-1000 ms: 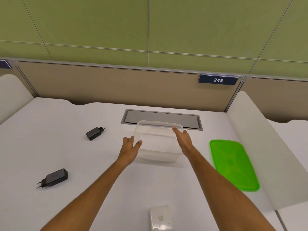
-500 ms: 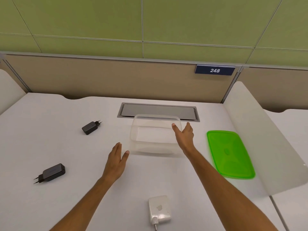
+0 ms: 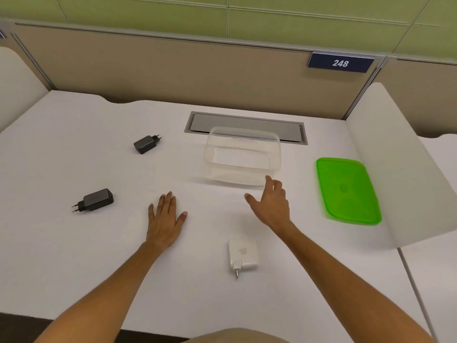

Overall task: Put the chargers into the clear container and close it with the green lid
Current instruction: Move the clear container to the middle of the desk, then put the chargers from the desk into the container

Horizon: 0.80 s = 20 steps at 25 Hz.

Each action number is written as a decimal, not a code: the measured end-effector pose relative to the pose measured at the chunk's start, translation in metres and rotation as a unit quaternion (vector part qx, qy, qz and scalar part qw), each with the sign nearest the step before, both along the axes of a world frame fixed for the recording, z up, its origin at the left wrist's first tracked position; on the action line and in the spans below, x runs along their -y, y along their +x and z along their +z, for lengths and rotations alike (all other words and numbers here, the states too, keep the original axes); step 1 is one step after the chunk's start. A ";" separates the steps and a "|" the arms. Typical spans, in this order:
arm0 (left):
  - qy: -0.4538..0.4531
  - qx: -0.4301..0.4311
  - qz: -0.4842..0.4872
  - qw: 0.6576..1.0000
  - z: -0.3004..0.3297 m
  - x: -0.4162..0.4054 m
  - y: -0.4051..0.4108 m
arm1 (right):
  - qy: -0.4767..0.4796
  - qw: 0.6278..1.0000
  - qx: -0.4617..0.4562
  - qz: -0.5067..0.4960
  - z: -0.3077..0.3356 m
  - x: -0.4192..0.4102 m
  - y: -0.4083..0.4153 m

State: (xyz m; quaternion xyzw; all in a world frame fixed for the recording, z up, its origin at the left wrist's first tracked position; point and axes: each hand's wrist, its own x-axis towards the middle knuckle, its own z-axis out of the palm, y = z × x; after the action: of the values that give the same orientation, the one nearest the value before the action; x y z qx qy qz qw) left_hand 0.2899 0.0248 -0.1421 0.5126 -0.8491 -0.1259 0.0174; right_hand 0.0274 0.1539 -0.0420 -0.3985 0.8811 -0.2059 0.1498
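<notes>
The clear container [image 3: 242,157] stands open and empty on the white desk, in front of the cable hatch. The green lid [image 3: 347,190] lies flat to its right. A small black charger [image 3: 146,144] lies to the container's left, and a longer black charger [image 3: 95,201] lies nearer at the far left. A white charger [image 3: 243,254] lies close to me, between my forearms. My left hand [image 3: 165,220] hovers flat and open over the desk, left of the white charger. My right hand [image 3: 272,205] is open just in front of the container's near right corner, holding nothing.
A grey cable hatch [image 3: 244,127] is set into the desk behind the container. A white divider panel [image 3: 395,164] rises along the right side next to the lid. A tan partition with a plate reading 248 [image 3: 340,63] closes the back.
Both hands have let go of the container's sides and drawn back toward me. The left hand came back farthest; the container stays where it was.
</notes>
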 end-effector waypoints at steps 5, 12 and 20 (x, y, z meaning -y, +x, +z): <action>-0.031 0.018 -0.005 0.999 -0.009 -0.002 0.002 | 0.115 0.990 -0.007 0.081 -0.008 -0.017 0.036; -0.030 -0.022 0.014 0.999 -0.008 -0.003 0.001 | 0.236 0.964 -0.050 0.110 -0.021 -0.038 0.073; -0.024 -0.032 0.032 0.999 -0.008 -0.001 0.001 | 0.268 0.961 0.004 0.074 -0.030 -0.038 0.079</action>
State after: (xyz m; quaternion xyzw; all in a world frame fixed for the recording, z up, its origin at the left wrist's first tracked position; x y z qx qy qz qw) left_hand 0.2912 0.0261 -0.1496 0.5349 -0.8339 -0.1213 0.0609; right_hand 0.1064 0.1922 -0.0720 -0.4067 0.8717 0.0481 0.2692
